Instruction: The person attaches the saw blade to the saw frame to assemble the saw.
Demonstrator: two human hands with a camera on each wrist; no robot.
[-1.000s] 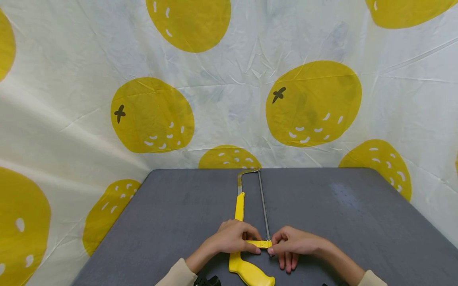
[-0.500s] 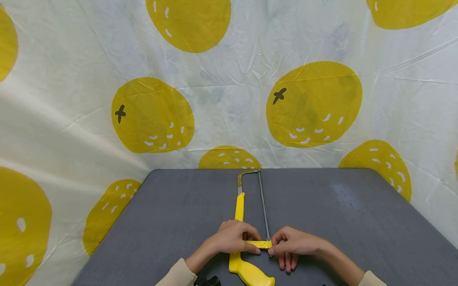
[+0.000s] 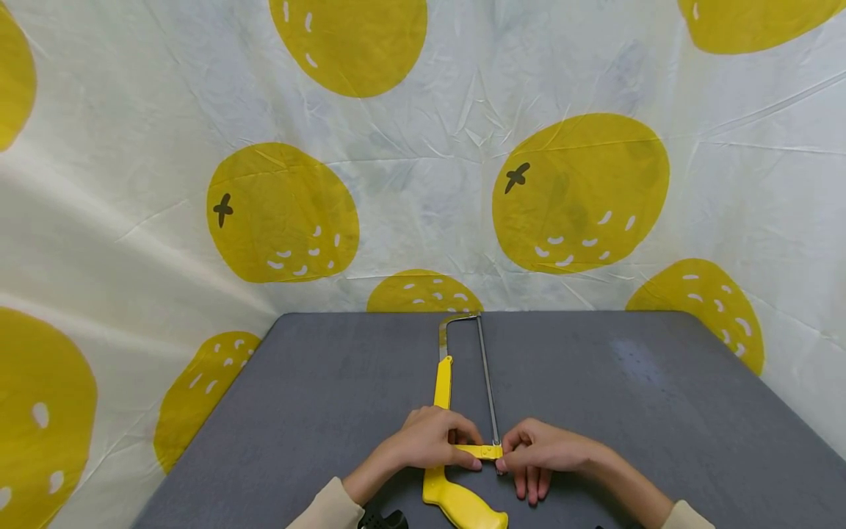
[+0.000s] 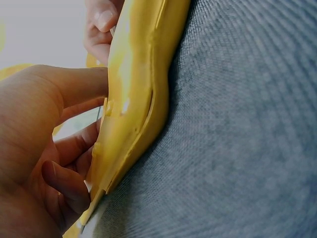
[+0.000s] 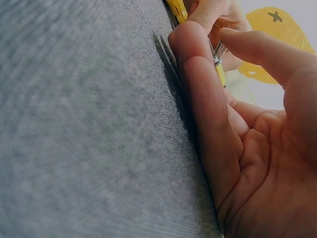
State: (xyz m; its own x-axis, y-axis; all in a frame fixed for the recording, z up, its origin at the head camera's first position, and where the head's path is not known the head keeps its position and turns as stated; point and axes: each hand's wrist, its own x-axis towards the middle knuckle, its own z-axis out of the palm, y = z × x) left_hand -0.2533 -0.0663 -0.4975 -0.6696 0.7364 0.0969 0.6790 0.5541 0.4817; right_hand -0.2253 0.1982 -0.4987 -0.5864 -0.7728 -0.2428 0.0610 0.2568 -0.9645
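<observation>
A hacksaw with a yellow handle lies on the grey table, its metal front end pointing away from me. My left hand grips the yellow frame, with the thumb along the short yellow crosspiece. From that crosspiece the thin blade runs to the far end of the frame. My right hand pinches the crosspiece's right end, where the blade is fixed; its lower fingers rest near the tabletop. In the left wrist view the yellow body hides part of the left fingers. A small metal fitting shows between the right fingers.
The grey table spreads out to both sides of the saw. Behind and beside it hangs a white cloth with big yellow fruit prints. A small black object sits by the left sleeve.
</observation>
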